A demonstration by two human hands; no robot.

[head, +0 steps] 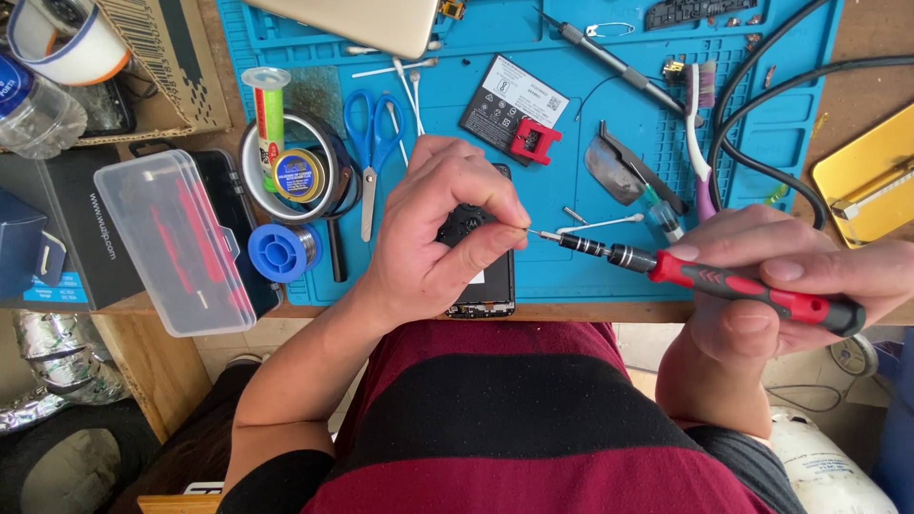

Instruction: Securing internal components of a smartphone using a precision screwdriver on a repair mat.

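Pinched in the left hand (pixel 433 228), something tiny is being met by the right hand's (pixel 781 276) gripped screwdriver (pixel 705 276) above an opened phone (pixel 481 271), battery (pixel 514 100) already out.

Head cam, one view only, looking steeply down over the person's own chest at the bench edge.

Cam sits above & slightly behind the torso: striped shirt (pixel 514 419) fills the bottom centre, blue work mat (pixel 571 276) runs across the top half, far side of the mat cut off by the top edge. Close range — both forearms enter from below, left hand (pixel 438 228) mid-frame, right hand (pixel 771 276) cropped at the right edge. Floor shows at the lower corners under the bench. No 2nd view, so no shared area to compare.
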